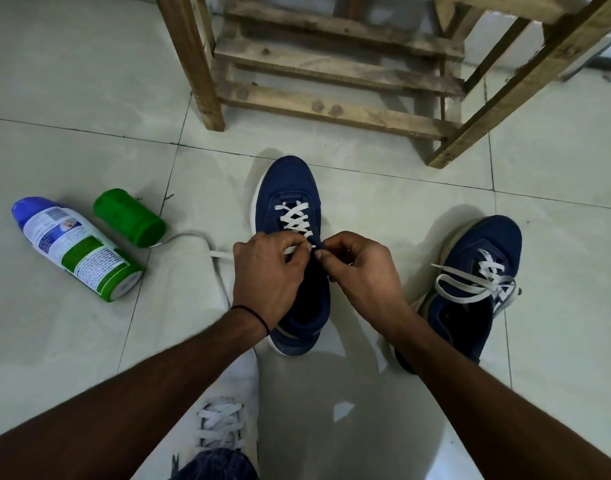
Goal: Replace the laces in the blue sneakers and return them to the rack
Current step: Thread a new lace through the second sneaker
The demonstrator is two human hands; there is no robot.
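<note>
Pale grey-green glossy tiled floor (366, 202) with dark grout lines, under dim light. Rough wooden slatted shoe rack (335, 81) at the far side, its lowest slats bare. Navy blue fabric sneaker with a white sole (290, 181) at the centre, upright, toe pointing away toward the rack; flat white lace (295, 218) crossed through the lower eyelets, upper eyelets hidden under the hands. Left hand (267, 271) closed, thumb and forefinger pinching a strand of the lace at the shoe's throat; thin black band on that wrist. Right hand (361, 271) closed likewise, fingertips pinching at the tongue's edge, touching the left hand's fingertips. Loose white lace end (193, 237) trailing left from the shoe across the floor, curving toward the cans. Second navy blue sneaker (484, 258) to the right, well apart from the first, toe angled far-right, white lace threaded through and lying in a loose bow over the tongue. Green plastic cap (129, 218) on its side at the left, just beside a white, green and blue spray can (77, 249), also lying down. Near edge: white laced shoe (224, 427) on the person's own foot, denim hem above it.
</note>
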